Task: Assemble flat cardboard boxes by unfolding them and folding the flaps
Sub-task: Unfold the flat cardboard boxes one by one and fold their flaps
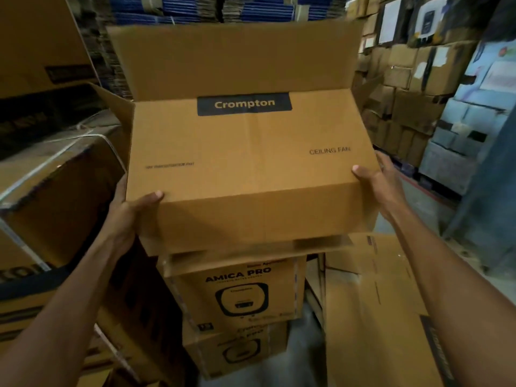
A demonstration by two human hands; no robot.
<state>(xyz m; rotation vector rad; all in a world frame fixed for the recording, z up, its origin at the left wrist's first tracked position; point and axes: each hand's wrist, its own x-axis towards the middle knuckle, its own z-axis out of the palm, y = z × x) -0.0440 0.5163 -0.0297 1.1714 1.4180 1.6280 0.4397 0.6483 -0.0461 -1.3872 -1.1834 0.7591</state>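
Stacked cartons [405,88] are crowding the background at two o'clock. Centre frame, the Crompton box [245,163] is being gripped by the left hand [125,216] at eight o'clock and the right hand [382,185] at three o'clock.

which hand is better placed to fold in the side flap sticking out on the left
Probably the left hand: it grips the box at its near left corner, on the same side as the side flap. The right hand holds the near right corner, across the box.
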